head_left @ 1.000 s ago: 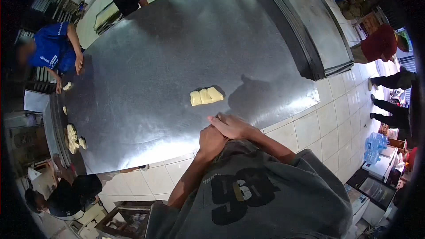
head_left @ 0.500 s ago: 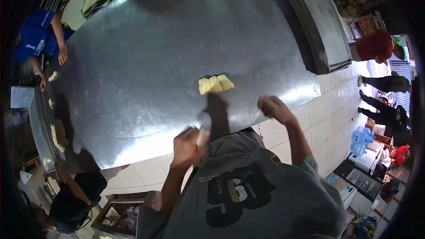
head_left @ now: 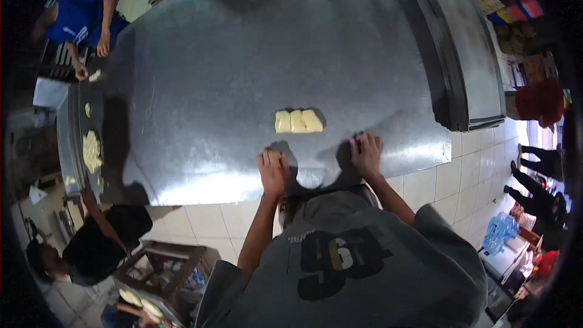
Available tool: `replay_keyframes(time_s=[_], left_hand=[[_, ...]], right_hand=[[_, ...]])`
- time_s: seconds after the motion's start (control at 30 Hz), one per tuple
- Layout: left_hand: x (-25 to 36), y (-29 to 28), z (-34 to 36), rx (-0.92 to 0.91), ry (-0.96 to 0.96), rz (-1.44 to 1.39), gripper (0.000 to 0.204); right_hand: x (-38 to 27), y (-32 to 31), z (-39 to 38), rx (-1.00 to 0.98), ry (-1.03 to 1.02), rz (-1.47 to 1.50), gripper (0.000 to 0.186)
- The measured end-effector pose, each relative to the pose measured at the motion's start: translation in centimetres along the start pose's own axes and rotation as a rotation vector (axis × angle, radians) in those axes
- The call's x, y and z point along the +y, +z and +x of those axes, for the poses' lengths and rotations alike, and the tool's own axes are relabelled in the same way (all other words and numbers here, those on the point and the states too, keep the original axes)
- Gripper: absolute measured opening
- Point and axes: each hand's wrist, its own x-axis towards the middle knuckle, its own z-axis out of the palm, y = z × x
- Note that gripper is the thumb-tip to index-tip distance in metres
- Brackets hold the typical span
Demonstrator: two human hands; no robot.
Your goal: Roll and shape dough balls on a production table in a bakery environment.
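A pale yellow piece of dough in three joined lobes (head_left: 297, 121) lies on the grey metal table (head_left: 261, 54), beyond both my hands. My left hand (head_left: 272, 169) is over the near part of the table, below the dough's left end, its bent fingers slightly apart with nothing seen in them. My right hand (head_left: 366, 153) is to the dough's lower right, also open, fingers bent toward the tabletop. Neither hand touches the dough.
Stacked metal sheets (head_left: 470, 67) occupy the table's right end. Smaller dough pieces (head_left: 92, 149) lie along the left edge, near a co-worker in blue (head_left: 79, 15) and another in black (head_left: 100, 237). Water bottles (head_left: 499, 231) and people (head_left: 537, 103) are at the right.
My hands, together at the near edge a second ago and apart in loose fists half a second ago, have moved forward over the table with fingers loosened. The view has shifted.
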Motion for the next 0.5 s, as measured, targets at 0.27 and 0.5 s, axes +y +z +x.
replay_keyframes(time_s=[0.27,0.5], left_hand=[[7.1,-1.1,7.2,-0.296,-0.403,0.111,0.020],[3.2,-2.2,5.3,0.103,-0.128,0.284,0.016]], right_hand=[[2.7,-3.7,7.5,-0.170,-0.152,0.099,0.020],[8.6,-5.6,9.5,0.033,-0.149,-0.304,0.021]])
